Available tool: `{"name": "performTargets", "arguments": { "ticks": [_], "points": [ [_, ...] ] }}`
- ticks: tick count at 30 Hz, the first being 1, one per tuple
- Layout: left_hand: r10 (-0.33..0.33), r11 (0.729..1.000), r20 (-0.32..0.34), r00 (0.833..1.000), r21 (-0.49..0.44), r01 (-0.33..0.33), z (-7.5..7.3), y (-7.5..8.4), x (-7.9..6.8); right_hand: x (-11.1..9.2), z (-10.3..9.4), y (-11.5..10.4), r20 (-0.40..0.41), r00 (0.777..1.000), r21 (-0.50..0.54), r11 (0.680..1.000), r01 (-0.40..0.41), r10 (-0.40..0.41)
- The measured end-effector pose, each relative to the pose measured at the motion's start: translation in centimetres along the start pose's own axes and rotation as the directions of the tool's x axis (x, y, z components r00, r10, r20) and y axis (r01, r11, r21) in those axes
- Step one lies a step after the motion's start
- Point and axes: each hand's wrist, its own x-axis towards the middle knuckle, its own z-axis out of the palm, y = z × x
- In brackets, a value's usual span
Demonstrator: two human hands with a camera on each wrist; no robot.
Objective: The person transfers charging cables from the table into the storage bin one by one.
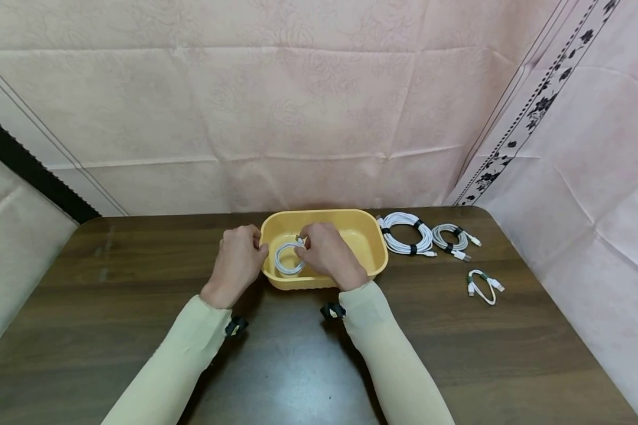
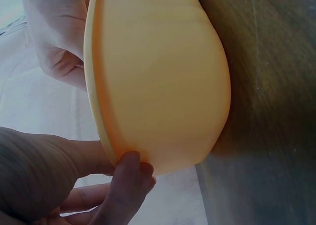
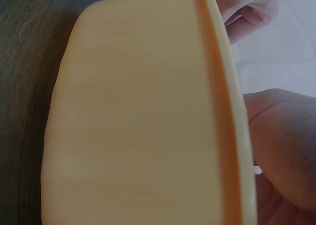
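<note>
A yellow plastic basin (image 1: 351, 227) stands at the back of the table. My left hand (image 1: 237, 260) pinches its left rim; in the left wrist view the thumb lies at the inner side and the fingers (image 2: 129, 173) press the outer wall. Inside the basin at the left is a coiled white cable (image 1: 278, 258). My right hand (image 1: 329, 251) reaches over the front rim and holds the coil's upper right side between thumb and fingers. The basin's wall (image 3: 133, 111) hides most of that grip in the right wrist view; only a bit of white shows by the hand.
Right of the basin lie a large white cable coil (image 1: 386, 242) with black ties and a smaller coil (image 1: 440, 236) touching or near it. A short white cable (image 1: 473, 289) with a green tie lies nearer the right edge. Patterned cloth (image 1: 298, 118) hangs behind the wooden table (image 1: 138, 265).
</note>
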Motion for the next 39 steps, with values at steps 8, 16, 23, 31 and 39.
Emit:
{"name": "performTargets", "arguments": {
  "ticks": [8,16,23,31,39],
  "points": [
    [0.005,1.0,-0.003,1.0,0.0,-0.005,0.1,0.1,0.0,0.1,0.3,-0.3,0.011,1.0,0.009,1.0,-0.015,0.015],
    [0.002,1.0,0.001,1.0,-0.007,-0.002,-0.1,0.1,0.0,0.3,0.6,-0.6,0.068,0.997,0.014,0.999,-0.029,0.028],
    [0.031,1.0,-0.031,0.999,0.002,-0.031,0.1,0.0,-0.1,0.3,0.9,-0.5,0.077,0.996,0.006,0.999,-0.034,0.034],
    [0.032,0.999,-0.025,0.999,0.001,-0.032,0.1,0.1,-0.1,0.4,1.1,-0.2,0.093,0.995,0.003,0.999,-0.039,0.038],
    [0.028,1.0,-0.019,0.999,0.003,-0.028,0.1,0.1,-0.1,0.3,1.3,-0.1,0.11,0.993,0.014,0.999,-0.036,0.034]
  ]
}}
